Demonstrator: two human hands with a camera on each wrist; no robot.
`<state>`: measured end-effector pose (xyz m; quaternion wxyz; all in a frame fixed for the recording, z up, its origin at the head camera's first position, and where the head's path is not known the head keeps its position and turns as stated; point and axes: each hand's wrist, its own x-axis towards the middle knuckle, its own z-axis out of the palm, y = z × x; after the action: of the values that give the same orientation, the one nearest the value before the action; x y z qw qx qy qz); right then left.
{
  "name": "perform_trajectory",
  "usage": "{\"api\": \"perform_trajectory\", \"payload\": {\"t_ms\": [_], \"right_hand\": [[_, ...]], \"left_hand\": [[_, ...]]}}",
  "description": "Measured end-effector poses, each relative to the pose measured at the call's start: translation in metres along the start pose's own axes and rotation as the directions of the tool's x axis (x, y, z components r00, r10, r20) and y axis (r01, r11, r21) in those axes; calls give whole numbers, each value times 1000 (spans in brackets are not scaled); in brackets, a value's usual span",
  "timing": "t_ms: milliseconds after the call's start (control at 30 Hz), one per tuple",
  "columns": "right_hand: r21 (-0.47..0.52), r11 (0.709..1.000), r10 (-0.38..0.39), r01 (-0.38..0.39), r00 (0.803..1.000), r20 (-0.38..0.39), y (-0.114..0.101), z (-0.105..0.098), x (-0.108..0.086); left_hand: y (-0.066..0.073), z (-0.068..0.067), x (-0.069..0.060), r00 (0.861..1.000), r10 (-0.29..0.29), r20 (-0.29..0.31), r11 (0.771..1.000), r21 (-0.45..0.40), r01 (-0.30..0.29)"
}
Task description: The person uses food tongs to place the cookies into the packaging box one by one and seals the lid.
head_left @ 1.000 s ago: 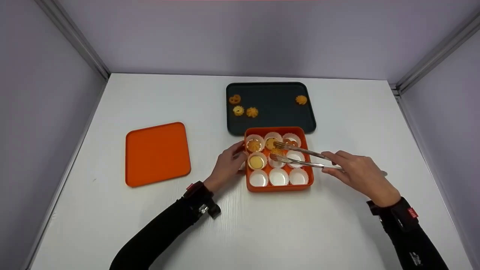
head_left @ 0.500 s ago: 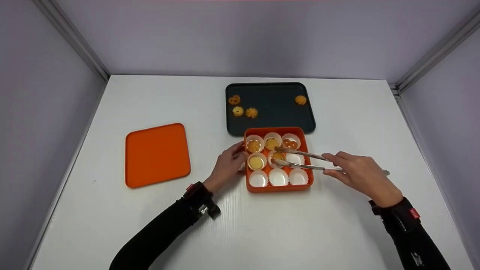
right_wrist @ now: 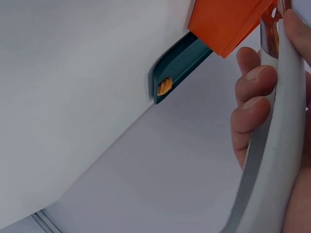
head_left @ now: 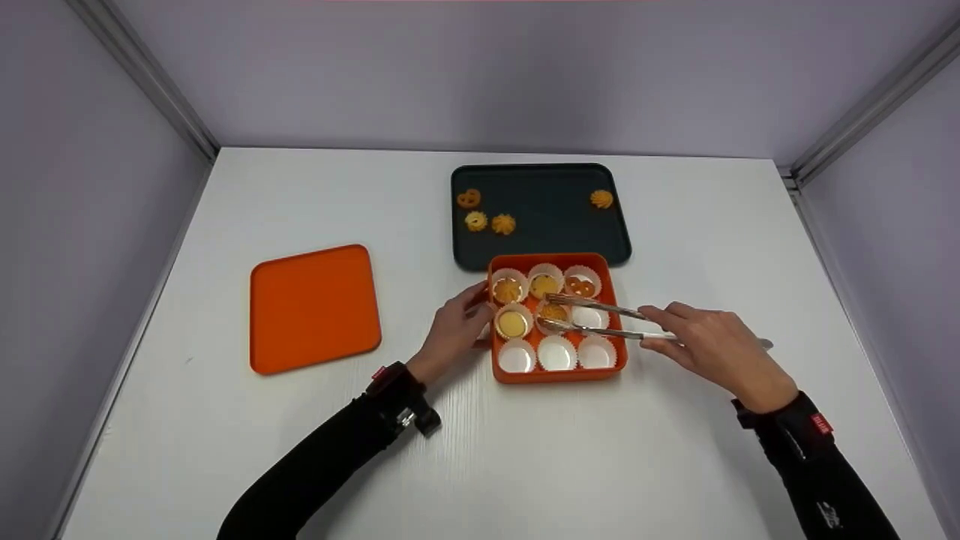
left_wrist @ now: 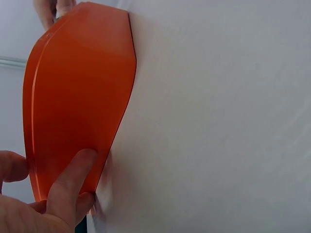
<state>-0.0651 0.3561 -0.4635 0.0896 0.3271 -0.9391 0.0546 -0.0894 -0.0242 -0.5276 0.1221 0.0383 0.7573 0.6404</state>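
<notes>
An orange box [head_left: 559, 377] holds rows of white paper cups, some with cookies in them. My left hand [head_left: 454, 324] rests against the box's left side; in the left wrist view, its fingers [left_wrist: 73, 182] press the outer wall. My right hand [head_left: 716, 351] holds metal tongs [head_left: 611, 334] with pale handles [right_wrist: 286, 121], reaching over the box from the right. The tong tips stand on either side of a piped cookie [head_left: 553, 312] in the middle cup. Whether the tips touch it, I cannot tell. Nearby cups hold a round yellow cookie [head_left: 512, 325] and a pretzel-shaped cookie [head_left: 580, 286].
Behind the box lies a dark green tray [head_left: 555, 217], bearing a pretzel-shaped cookie [head_left: 469, 199] and piped cookies [head_left: 503, 224], one near its right end [head_left: 601, 199]. An orange lid-like tray [head_left: 315, 311] lies to the left on the white table [head_left: 465, 465].
The piped cookie has gone down between the tong tips into the middle cup. The tongs have shifted slightly lower over the box. My left hand has stayed at the box's side.
</notes>
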Motion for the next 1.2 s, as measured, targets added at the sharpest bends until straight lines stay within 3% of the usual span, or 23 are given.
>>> {"api": "perform_trajectory", "payload": {"t_ms": [467,567,733,867,1000,1200], "right_hand": [[18,1000,25,-25,1000,16,0,2,0],[38,999,22,-22,1000,-15,1,3,0],[76,997,37,-27,991,-129,6,7,1],[109,989,117,-95,969,-217,8,11,5],[163,965,246,-207,927,-282,10,15,12],[258,891,433,-373,868,-244,15,16,23]], "left_hand": [[1,0,-1,1000,-24,19,998,-62,25],[2,0,-1,1000,-29,13,998,-53,29],[2,0,-1,999,-40,11,998,-56,40],[2,-1,-2,1000,-18,12,999,-26,19],[1,-1,-2,1000,-3,14,1000,-13,3],[2,-2,-2,1000,-15,27,1000,-26,16]]}}
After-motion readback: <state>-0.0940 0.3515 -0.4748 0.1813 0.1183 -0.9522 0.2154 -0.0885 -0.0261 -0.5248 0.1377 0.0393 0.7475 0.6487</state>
